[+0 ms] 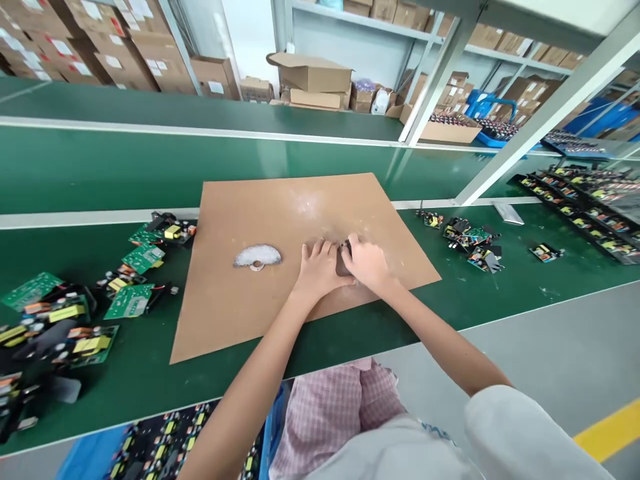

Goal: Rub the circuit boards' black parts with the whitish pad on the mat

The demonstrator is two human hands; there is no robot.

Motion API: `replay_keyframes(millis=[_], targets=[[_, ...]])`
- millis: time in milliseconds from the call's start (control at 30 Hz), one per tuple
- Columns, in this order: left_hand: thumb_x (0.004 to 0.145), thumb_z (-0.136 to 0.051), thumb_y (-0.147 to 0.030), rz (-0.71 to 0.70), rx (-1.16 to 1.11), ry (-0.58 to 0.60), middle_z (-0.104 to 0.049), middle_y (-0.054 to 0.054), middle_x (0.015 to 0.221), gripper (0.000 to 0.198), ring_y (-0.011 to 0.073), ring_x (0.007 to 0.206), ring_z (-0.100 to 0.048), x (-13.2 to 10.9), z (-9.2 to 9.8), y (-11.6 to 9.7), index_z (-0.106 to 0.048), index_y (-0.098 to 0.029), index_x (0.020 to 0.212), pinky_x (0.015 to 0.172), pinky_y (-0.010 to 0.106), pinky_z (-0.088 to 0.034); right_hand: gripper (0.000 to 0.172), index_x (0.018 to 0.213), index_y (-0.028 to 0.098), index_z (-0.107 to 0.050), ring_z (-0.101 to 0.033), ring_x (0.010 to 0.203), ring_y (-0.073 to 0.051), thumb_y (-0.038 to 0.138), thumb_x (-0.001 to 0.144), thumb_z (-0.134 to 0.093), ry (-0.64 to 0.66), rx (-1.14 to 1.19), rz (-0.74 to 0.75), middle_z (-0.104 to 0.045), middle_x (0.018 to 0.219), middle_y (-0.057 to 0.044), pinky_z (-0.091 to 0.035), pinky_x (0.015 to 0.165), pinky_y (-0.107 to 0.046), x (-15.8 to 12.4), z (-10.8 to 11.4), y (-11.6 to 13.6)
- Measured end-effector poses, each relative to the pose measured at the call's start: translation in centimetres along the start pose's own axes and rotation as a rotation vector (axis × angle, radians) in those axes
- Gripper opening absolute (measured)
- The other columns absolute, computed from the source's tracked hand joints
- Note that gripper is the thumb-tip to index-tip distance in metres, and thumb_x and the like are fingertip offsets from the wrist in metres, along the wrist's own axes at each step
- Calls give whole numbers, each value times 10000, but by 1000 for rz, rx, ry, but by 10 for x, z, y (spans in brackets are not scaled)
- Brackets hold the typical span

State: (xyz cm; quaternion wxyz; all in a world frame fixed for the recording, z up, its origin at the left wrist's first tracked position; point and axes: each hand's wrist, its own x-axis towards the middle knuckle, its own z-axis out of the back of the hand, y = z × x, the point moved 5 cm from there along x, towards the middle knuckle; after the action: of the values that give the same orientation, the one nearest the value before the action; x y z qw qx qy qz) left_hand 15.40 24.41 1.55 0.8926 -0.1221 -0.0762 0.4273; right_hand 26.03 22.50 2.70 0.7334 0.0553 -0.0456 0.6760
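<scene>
Both my hands meet over the middle of a brown cardboard sheet [280, 213] lying on the green bench. My left hand [320, 267] has its fingers curled down against a small dark part [343, 261] between the hands. My right hand [367, 263] is closed over the same part from the right side. Most of the part is hidden under the fingers, so I cannot name it. A half-round patch of white paste with a small ring [258, 257] sits on the cardboard just left of my left hand.
Green circuit boards with yellow and black components [130, 280] are heaped at the left of the bench. A smaller cluster of boards [470, 240] lies to the right, with rows of boards [585, 200] beyond. Cardboard boxes [310, 80] fill the shelves behind.
</scene>
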Motion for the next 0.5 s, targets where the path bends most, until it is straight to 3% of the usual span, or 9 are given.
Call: replay_keyframes(millis=[100,267,400,500], targets=[[782,-551,-628,3,20,14,-401,164,1430,782,332,1380,-259,-1,-1,2,-382,-126,1358,1104,638,-196,159,1009,152,-476,-648,726,-240,283,976,-391,9,10,13,-643,881,-74,-443,573,-274,-2,-2,2],[798,-505,-627,16,26,6,-422,173,1411,770,345,1369,-282,0,4,2,-368,-128,1368,1109,611,-201,207,1089,119,-477,-663,779,-264,264,976,-384,13,62,-3,-665,857,-93,-495,643,-308,22,-2,4],[799,-524,-517,-9,102,-33,-460,128,1390,627,315,1354,-324,2,15,-2,-441,-161,1309,1108,508,-256,321,1183,60,-486,-669,759,-267,251,936,-409,-11,55,54,-673,882,-119,-526,636,-331,9,11,6],[786,-516,-448,-4,121,-21,-478,144,1367,565,350,1258,-440,9,10,16,-462,-184,1283,1019,527,-336,249,979,106,-601,-670,690,-235,274,887,-441,28,60,172,-683,922,-109,-519,535,-301,9,11,19]])
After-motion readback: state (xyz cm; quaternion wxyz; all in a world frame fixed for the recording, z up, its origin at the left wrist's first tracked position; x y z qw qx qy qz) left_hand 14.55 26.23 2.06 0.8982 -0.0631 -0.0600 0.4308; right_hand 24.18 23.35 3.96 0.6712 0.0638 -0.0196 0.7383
